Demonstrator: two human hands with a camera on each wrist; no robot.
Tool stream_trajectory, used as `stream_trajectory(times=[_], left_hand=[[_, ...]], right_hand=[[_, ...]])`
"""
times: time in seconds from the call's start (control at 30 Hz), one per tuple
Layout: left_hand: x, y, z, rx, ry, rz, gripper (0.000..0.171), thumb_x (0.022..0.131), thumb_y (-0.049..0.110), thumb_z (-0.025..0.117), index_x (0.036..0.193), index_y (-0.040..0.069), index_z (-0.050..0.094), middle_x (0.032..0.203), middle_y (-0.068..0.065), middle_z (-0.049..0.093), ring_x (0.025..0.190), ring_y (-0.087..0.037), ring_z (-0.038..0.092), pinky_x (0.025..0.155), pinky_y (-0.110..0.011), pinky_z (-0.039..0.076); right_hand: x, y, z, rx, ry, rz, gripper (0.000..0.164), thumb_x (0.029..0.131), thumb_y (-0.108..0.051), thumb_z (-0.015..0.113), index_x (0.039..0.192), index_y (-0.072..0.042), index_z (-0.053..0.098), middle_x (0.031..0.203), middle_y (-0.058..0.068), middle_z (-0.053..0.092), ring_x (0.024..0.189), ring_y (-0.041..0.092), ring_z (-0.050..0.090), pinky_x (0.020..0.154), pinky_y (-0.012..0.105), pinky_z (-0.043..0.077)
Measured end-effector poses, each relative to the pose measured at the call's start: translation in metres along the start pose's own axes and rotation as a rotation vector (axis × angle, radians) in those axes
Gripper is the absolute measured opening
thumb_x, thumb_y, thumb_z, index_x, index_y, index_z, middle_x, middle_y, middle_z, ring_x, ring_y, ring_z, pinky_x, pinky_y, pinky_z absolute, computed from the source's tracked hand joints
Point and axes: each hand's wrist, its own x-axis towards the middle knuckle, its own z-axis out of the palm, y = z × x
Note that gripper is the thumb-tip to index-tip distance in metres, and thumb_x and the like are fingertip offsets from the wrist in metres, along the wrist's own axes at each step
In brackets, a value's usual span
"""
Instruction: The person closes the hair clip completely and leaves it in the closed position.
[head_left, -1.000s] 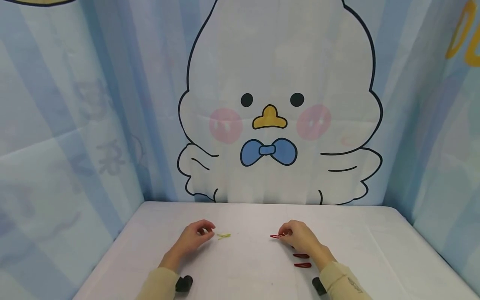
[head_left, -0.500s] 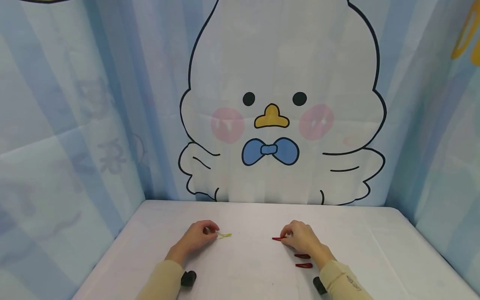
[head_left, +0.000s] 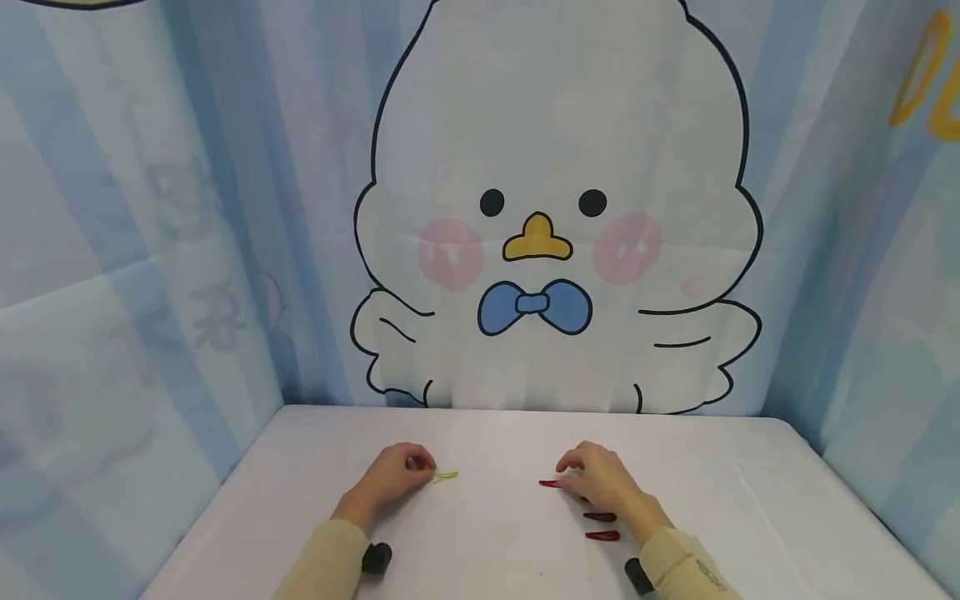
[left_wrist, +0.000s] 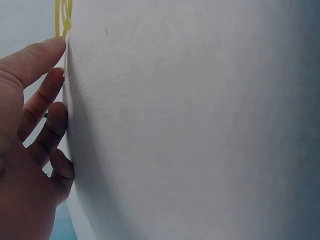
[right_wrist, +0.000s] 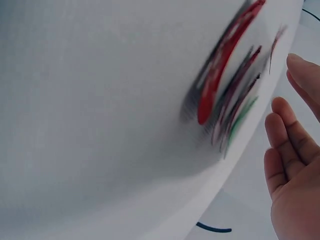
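In the head view, my left hand (head_left: 393, 477) is at the left of the table, thumb and fingertips at the near end of a thin yellow hair clip (head_left: 446, 476). The left wrist view shows the thumb tip pinching the end of the yellow clip (left_wrist: 63, 17). Over on the right, my right hand (head_left: 600, 477) has thumb and index parted beside a red snap hair clip (head_left: 549, 483) lying on the table. Seen from the right wrist, the fingers of the right hand (right_wrist: 300, 135) are relaxed and hold nothing; a red clip (right_wrist: 276, 47) lies just beyond the thumb.
Two dark red clips (head_left: 602, 536) lie below the right hand. In the right wrist view a green clip (right_wrist: 242, 120) shows among several red ones. Black wrist devices (head_left: 377, 558) sit by both sleeves. A curtain (head_left: 540, 125) with a printed bird closes off the white table's back.
My right thumb and index have parted from the red clip, which stays on the table. The left fingers have closed in on the yellow clip's end. The head view has shifted slightly.
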Motion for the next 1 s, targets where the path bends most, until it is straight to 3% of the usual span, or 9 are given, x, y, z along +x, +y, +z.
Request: stream_trajectory(times=[0.47,0.73,1.0], left_hand=[[-0.002,-0.003,0.000,-0.007,-0.012,0.008,0.009,0.089,0.009,0.076,0.086,0.015,0.071,0.088,0.004,0.060,0.080,-0.017,0.051,0.076,-0.037,0.044],[-0.008,0.004,-0.009,-0.063,-0.021,-0.053,0.008,0.091,0.009,0.075,0.089,0.015,0.070,0.088,0.002,0.061,0.082,-0.019,0.050,0.071,-0.034,0.043],[-0.011,0.016,-0.005,-0.144,-0.031,0.054,0.004,0.092,0.011,0.074,0.092,0.013,0.071,0.084,0.003,0.061,0.082,-0.018,0.052,0.070,-0.032,0.045]], right_hand=[[-0.009,-0.001,-0.021,0.035,0.076,-0.051,0.013,0.086,-0.010,0.080,0.097,-0.015,0.076,0.100,-0.002,0.062,0.097,0.025,0.059,0.085,0.045,0.051],[-0.011,-0.002,-0.024,0.074,0.094,-0.083,0.012,0.087,-0.011,0.080,0.097,-0.014,0.076,0.101,-0.004,0.062,0.100,0.029,0.059,0.085,0.046,0.050],[-0.016,-0.008,-0.026,0.077,0.111,-0.064,0.012,0.087,-0.011,0.080,0.098,-0.016,0.075,0.102,-0.005,0.063,0.101,0.025,0.060,0.088,0.047,0.050]])
